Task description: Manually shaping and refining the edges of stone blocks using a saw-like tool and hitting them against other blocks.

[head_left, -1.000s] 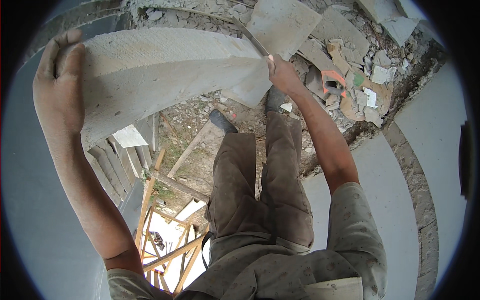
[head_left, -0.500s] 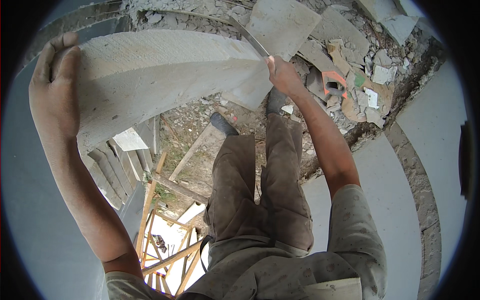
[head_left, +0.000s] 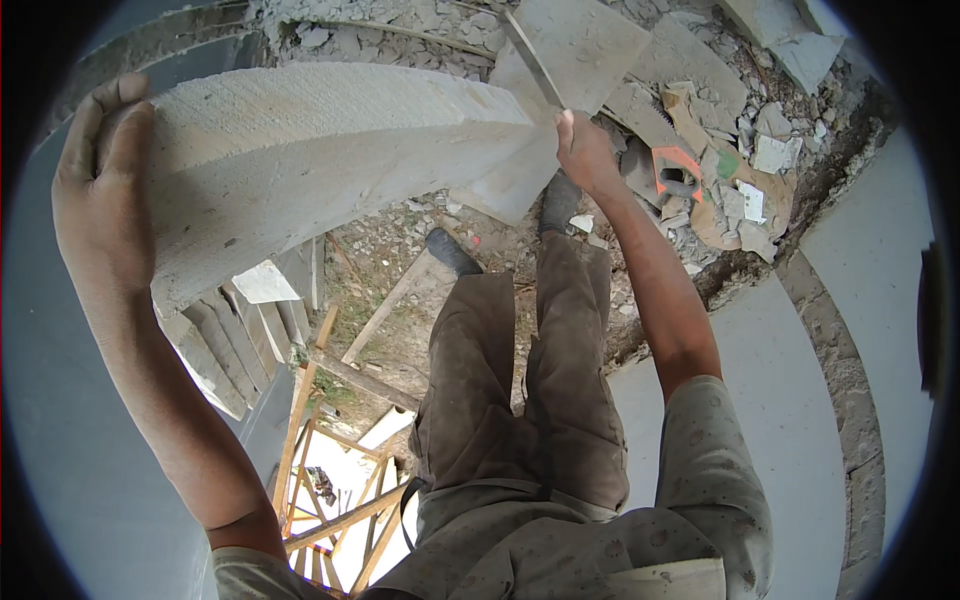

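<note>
My left hand [head_left: 105,200] grips the left end of a long, pale, rough block [head_left: 340,170], its fingers curled over the top edge. My right hand [head_left: 585,150] is closed on a long flat metal blade [head_left: 535,65], which slants up and left from my fist, just beyond the block's right end. A grey slab [head_left: 575,40] lies behind the blade. To the right of my right hand, a saw with an orange handle [head_left: 676,160] lies on broken pieces; part of its toothed blade shows.
Rubble [head_left: 760,90] spreads along the upper right. My boots [head_left: 455,255] stand on dirt with a loose plank [head_left: 390,300]. Stacked slabs [head_left: 230,340] lean at the left. A wooden frame [head_left: 345,520] shows below. Pale panels [head_left: 750,400] border the right; a grey wall [head_left: 70,380] the left.
My right hand and the blade have moved slightly right, the blade now a little steeper and farther from the block. My left hand sits slightly lower and farther left, still gripping the block.
</note>
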{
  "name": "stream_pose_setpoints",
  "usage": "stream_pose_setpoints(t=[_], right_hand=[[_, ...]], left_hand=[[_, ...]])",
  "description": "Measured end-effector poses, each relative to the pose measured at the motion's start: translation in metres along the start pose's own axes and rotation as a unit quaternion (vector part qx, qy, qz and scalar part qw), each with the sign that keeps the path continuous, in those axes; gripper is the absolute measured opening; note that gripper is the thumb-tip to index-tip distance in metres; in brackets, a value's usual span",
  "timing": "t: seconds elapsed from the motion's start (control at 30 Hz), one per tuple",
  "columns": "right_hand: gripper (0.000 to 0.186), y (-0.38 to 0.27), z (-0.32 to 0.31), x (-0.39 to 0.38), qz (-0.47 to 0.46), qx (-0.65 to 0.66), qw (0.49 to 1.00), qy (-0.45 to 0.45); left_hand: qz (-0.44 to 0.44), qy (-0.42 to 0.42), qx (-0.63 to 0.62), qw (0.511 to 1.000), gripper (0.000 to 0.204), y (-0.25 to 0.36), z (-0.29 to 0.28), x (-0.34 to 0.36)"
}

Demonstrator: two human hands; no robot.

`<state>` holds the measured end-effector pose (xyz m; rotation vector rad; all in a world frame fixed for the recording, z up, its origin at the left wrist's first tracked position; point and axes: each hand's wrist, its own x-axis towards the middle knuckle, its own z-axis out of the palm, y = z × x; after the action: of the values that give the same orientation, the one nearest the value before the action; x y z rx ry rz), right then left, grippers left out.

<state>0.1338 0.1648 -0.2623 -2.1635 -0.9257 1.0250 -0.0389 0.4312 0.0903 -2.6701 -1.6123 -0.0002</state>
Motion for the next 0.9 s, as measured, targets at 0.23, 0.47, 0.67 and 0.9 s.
stream_pose_setpoints(t=[0.23, 0.47, 0.67, 0.9], right_hand=[[0.035, 0.008, -0.0012, -0.0016, -0.026, 0.017, 0.999, 0.026], [0.038, 0.0037, 0.0008, 0.0028, -0.053, 0.022, 0.995, -0.078], [0.04, 0.0087, -0.0043, 0.0048, -0.018, 0.018, 0.996, -0.086], [0.039, 0.0111, -0.0039, 0.0043, -0.009, 0.029, 0.989, -0.142]], left_hand=[[-0.006, -0.001, 0.002, 1.0, 0.043, 0.0009, -0.0016, -0.0012], [-0.004, -0.002, 0.003, 1.0, 0.044, 0.0061, -0.0022, -0.0082], [-0.02, 0.0, 0.017, 1.0, 0.042, 0.0043, -0.0028, -0.0069], [0.014, 0.0, -0.004, 1.0, 0.041, 0.0031, -0.0041, -0.0078]])
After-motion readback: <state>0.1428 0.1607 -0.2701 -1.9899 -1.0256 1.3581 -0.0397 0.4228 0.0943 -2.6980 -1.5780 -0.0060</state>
